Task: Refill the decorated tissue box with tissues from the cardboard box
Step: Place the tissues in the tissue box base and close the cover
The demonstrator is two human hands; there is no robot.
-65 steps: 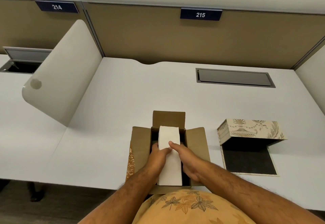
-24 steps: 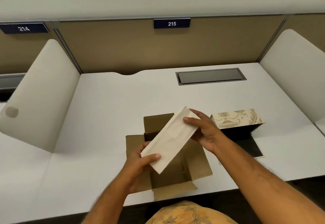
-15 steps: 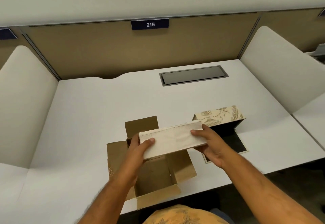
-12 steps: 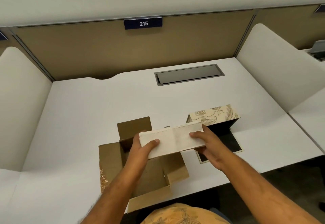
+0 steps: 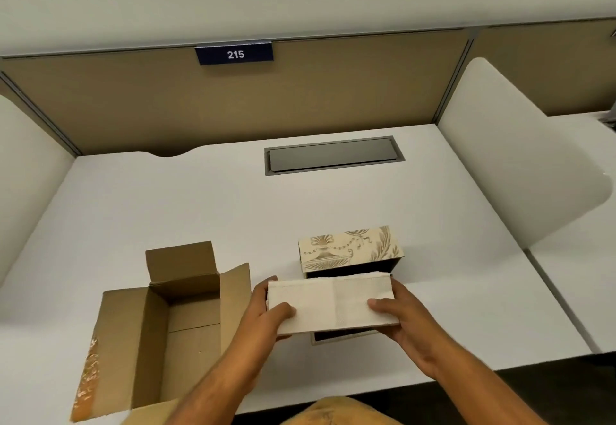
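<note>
1. The white worktop (image 5: 166, 211) at station 215 carries both boxes, side by side and apart, with partitions on three sides and a closed grey hatch (image 5: 333, 159) set in near the back.

2. The cardboard box (image 5: 173, 324) stands at my left with its flaps open. Its inside now shows bare cardboard; a couple of seconds ago the tissues still sat in it, so I judge the lifting-out done.

3. The decorated tissue box (image 5: 350, 248) lies to my right with its patterned shell raised and its dark base plate on the worktop, open towards me.

4. The stack of tissues (image 5: 330, 304) has travelled from above the cardboard box to just in front of the decorated box's dark opening. It has turned from slanted to level and lengthwise with that opening. It hides most of the base plate.

5. My left hand (image 5: 266, 318) grips the stack's left end, thumb on top. My right hand (image 5: 403, 318) grips the right end likewise.

6. What remains, in my judgement, is sliding the stack in squarely and closing the box.
</note>
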